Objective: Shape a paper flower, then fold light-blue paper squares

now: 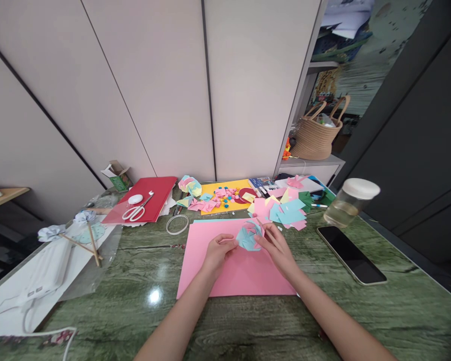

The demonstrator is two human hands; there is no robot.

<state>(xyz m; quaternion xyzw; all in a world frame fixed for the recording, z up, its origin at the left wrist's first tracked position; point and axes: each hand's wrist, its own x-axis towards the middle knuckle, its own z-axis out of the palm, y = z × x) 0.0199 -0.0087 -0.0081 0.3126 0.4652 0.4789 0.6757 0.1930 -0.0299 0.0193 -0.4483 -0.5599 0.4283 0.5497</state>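
Note:
A small folded light-blue paper piece (pixel 248 237) is held between both hands over a large pink paper sheet (pixel 237 271) on the green marble table (pixel 248 326). My left hand (pixel 218 252) pinches its left edge with thumb and fingers. My right hand (pixel 276 245) grips its right side, and a thin stick (pixel 259 221) pokes up by the fingers. Just behind the hands lies a pile of cut pink, blue and yellow paper squares (pixel 287 210).
A phone (pixel 355 254) and a lidded glass jar (pixel 348 203) lie right. At the back are a yellow sheet with small beads (pixel 225 196), a tape ring (pixel 177 224), white scissors (pixel 137 210) on a red folder (pixel 150 195). Paper flowers on sticks (pixel 84 230) lie left.

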